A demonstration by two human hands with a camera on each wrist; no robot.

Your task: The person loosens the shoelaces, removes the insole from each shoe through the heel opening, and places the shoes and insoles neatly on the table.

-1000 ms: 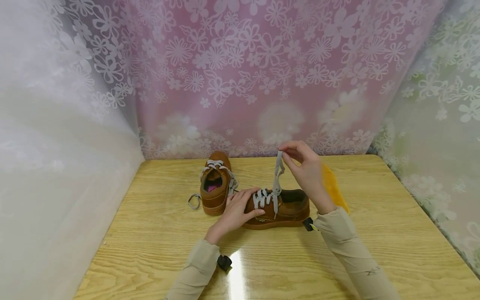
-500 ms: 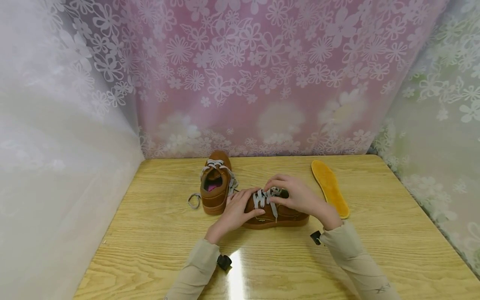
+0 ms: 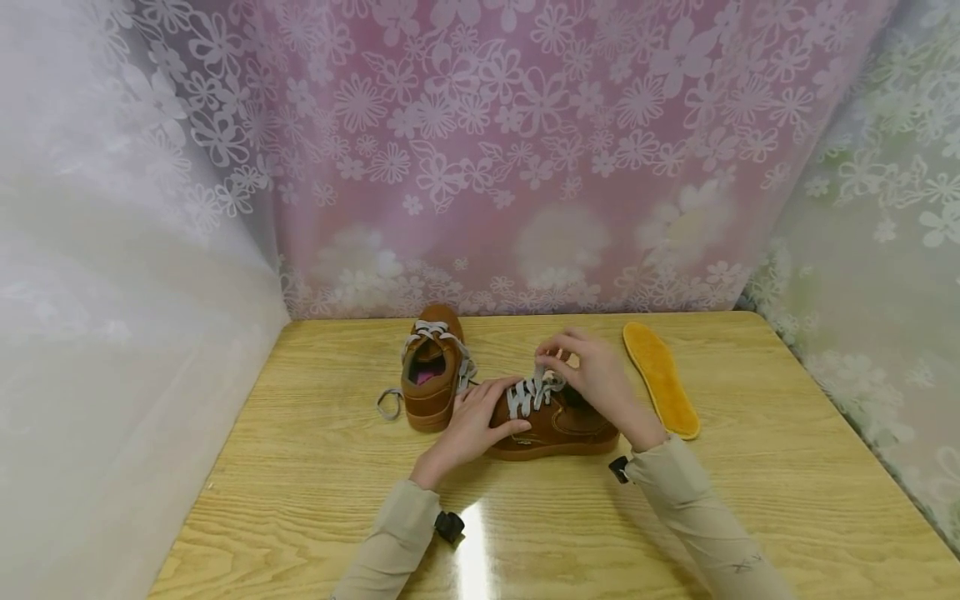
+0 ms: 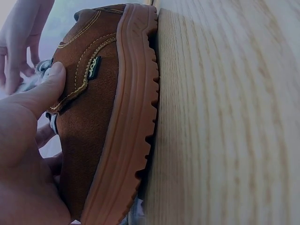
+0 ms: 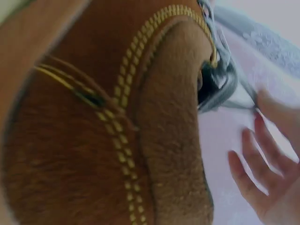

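A brown suede lace-up shoe (image 3: 573,429) stands on the table, toe to the left. Around its front part my left hand (image 3: 474,421) grips it, with the thumb on the near side. In the left wrist view that thumb lies against the brown upper (image 4: 101,108) near a small dark tag (image 4: 94,67). My right hand (image 3: 597,375) pinches a grey shoelace (image 3: 538,369) between thumb and fingers above the tongue. The right wrist view is blurred, but shows the lace (image 5: 243,96) pulled taut from the shoe opening to the fingertips. My left fingertips are partly hidden behind the toe.
A second brown shoe (image 3: 429,407) stands just left, toe pointing away, one loose lace end (image 3: 388,404) on the table. A yellow-orange insole (image 3: 662,382) lies on the right. Patterned curtains (image 3: 495,167) hang behind the wooden table (image 3: 322,467) and at both sides.
My right hand came down from holding the lace high to the shoe's lacing, then rose slightly with the lace pinched. The near-side hanging lace end is no longer seen there. My left hand has stayed put.
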